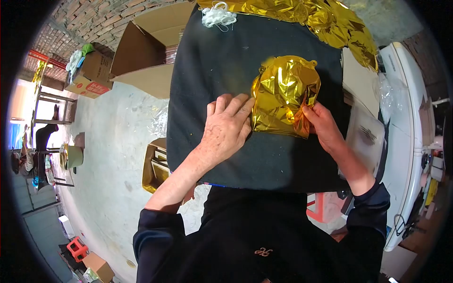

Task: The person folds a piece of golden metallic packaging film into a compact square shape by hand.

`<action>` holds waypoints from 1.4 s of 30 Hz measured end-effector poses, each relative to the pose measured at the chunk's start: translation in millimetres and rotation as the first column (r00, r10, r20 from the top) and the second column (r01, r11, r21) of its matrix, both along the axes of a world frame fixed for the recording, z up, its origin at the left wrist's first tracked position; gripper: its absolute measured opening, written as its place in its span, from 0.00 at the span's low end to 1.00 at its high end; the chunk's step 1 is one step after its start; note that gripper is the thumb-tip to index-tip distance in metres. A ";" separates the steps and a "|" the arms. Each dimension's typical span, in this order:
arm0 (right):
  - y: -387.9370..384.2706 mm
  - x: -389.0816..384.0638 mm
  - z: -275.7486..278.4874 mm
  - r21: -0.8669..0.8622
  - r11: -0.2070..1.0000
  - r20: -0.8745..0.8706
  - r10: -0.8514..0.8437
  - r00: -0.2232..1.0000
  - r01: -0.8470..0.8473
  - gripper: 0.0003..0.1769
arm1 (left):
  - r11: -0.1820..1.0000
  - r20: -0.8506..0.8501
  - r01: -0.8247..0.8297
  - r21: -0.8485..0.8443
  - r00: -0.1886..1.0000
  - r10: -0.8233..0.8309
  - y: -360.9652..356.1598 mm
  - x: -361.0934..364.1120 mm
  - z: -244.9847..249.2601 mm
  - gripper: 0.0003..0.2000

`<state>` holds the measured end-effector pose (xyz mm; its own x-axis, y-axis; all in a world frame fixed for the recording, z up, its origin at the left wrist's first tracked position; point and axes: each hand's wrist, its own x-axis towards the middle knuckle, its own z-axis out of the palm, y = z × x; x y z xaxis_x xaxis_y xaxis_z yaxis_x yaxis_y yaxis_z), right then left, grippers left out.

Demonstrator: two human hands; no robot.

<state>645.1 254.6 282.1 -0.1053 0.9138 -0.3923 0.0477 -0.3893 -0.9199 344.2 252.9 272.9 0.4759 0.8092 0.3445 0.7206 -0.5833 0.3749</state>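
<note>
A shiny gold foil balloon (279,96), flat and crumpled with small tabs at its top edge, lies on the black cloth-covered table (212,61). My left hand (228,120) rests palm down on the cloth, fingers extended, its index finger against the balloon's left edge. At the balloon's lower right, my right hand (323,125) pinches a gathered fold of the foil between thumb and fingers. The fingertips of the right hand are partly hidden behind the foil.
More gold foil (321,19) is heaped along the table's far edge, beside a bundle of white string (218,16). An open cardboard box (141,52) stands at the far left. To the right are a plastic container (365,137) and a white appliance (401,141).
</note>
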 end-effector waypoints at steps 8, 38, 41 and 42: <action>-0.7 2.2 -5.6 0.037 0.999 -0.039 0.009 0.999 -0.008 0.17 | 0.995 -0.179 0.051 0.085 0.983 -0.036 5.7 -3.9 0.1 0.25; -0.7 1.1 0.8 0.040 0.999 -0.034 0.014 0.999 -0.012 0.19 | 0.950 -0.248 0.305 0.066 0.927 -0.281 30.1 -9.1 1.0 0.31; -0.1 3.8 5.3 -0.055 0.998 -0.027 -0.010 1.000 0.009 0.19 | 0.954 -0.186 0.300 0.010 0.938 -0.293 30.7 -9.4 -2.5 0.31; -0.5 4.1 5.4 -0.052 0.999 -0.052 -0.014 0.999 0.012 0.19 | 0.955 -0.157 0.294 -0.020 0.943 -0.294 30.4 -10.5 -3.1 0.31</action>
